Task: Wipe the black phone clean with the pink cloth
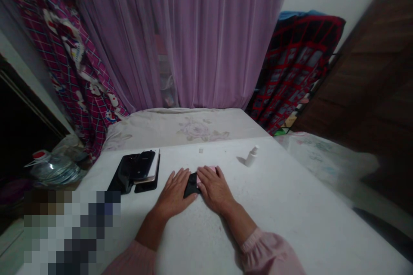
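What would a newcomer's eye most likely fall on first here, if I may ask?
Probably the tall purple curtains, hanging across the middle background beyond the white table. Next, near the table's centre, the left hand lies against a small, flat black item, while the right hand lies over a pink piece. A small white bottle stands farther right.

Flat black device (191, 184); pink cloth (212, 168) at its right end.

No lettering I can read from here — only a faint mark on the dark phone (144, 168) near the bench's (290, 206) far-left corner, too small to make out.
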`<state>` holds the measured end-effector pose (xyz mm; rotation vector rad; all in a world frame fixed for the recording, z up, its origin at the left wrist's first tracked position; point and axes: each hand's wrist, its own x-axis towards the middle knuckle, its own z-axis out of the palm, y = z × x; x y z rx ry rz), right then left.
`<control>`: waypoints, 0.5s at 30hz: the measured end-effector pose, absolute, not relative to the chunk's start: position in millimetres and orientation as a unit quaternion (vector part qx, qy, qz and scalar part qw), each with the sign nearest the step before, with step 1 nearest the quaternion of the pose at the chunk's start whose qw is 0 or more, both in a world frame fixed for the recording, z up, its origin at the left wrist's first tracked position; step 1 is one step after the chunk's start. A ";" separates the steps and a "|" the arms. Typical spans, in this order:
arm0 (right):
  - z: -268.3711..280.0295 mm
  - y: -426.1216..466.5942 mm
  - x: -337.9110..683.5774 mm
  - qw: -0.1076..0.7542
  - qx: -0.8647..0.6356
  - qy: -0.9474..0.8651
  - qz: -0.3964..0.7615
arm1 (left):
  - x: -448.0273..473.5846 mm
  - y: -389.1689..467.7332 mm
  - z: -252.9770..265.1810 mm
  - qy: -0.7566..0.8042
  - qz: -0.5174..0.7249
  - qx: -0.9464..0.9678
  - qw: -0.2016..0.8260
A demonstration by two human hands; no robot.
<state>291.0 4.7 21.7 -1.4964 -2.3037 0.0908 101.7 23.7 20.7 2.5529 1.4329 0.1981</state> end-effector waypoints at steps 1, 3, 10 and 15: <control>21.5 6.0 292.2 0.194 -0.547 -0.814 0.032 | 101.6 23.7 20.8 0.486 0.070 0.865 0.105; 20.1 9.4 297.8 0.191 -0.583 -0.789 0.026 | 101.5 23.5 21.0 0.486 0.077 0.864 0.108; 12.9 15.0 316.8 0.181 -0.650 -0.738 -0.008 | 102.0 22.9 21.2 0.487 0.076 0.863 0.106; 18.6 8.7 294.0 0.192 -0.545 -0.816 0.013 | 100.6 24.5 14.3 0.479 0.088 0.868 0.097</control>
